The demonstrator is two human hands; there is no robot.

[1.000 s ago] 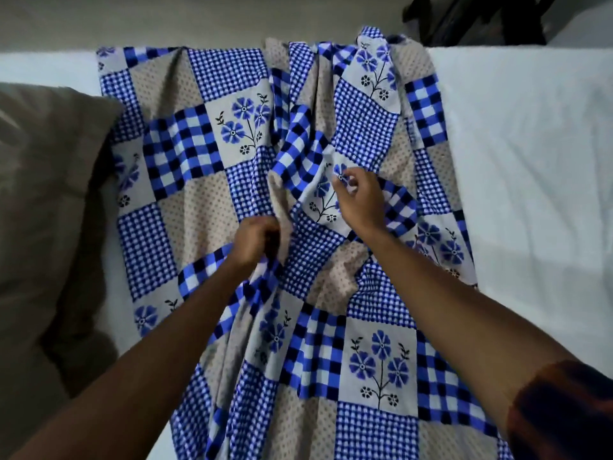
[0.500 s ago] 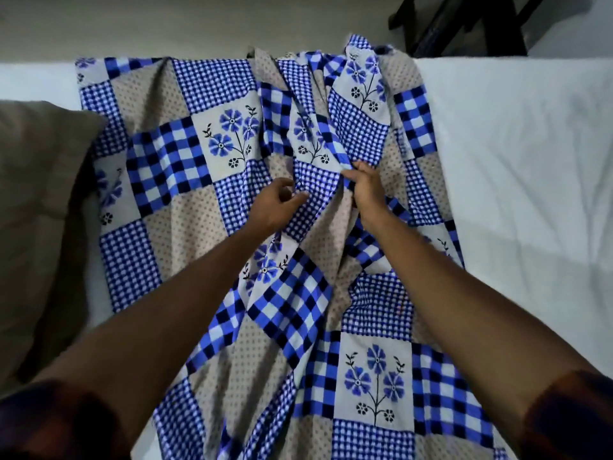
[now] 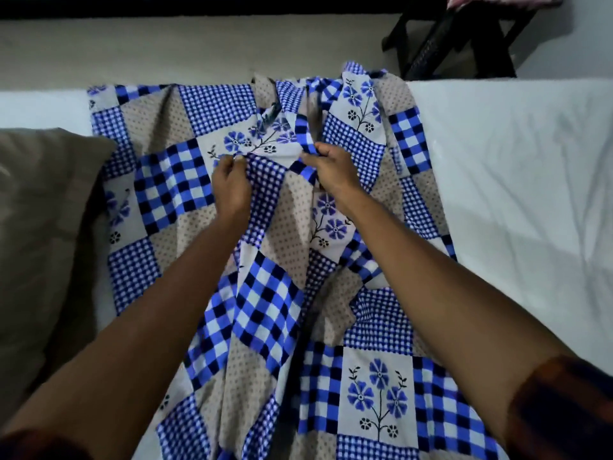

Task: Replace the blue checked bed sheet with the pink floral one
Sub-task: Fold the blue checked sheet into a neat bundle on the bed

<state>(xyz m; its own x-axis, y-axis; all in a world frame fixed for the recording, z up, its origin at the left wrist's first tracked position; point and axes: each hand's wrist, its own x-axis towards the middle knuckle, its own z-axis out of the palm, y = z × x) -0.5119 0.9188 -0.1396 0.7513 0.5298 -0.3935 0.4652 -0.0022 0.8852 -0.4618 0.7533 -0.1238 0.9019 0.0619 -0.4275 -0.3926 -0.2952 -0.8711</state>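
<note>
1. Blue checked sheet lay gathered in a wide rumpled band across the middle of the white mattress, running from the mattress's near edge to its far edge.
2. Sheet's far end reached the mattress's far edge, its corners bunched there.
3. Left hand was over the mattress's far half. Fingers were curled and pinched a fold of the sheet by a blue flower patch.
4. Right hand was just beside the left, apart from it. Fingers were closed round a raised ridge of the same sheet, pulled up off the mattress.
5. Cloth between the two hands was stretched, and deep creases ran back from them toward the mattress's near edge.
6. Taupe pillow sat at the mattress's left end, touching the sheet's left border.
7. Right part of the mattress was bare and wrinkled.
8. Beyond the mattress's far right corner was a black stand. Pink fabric lay on top of it, its pattern too cropped to tell.
</note>
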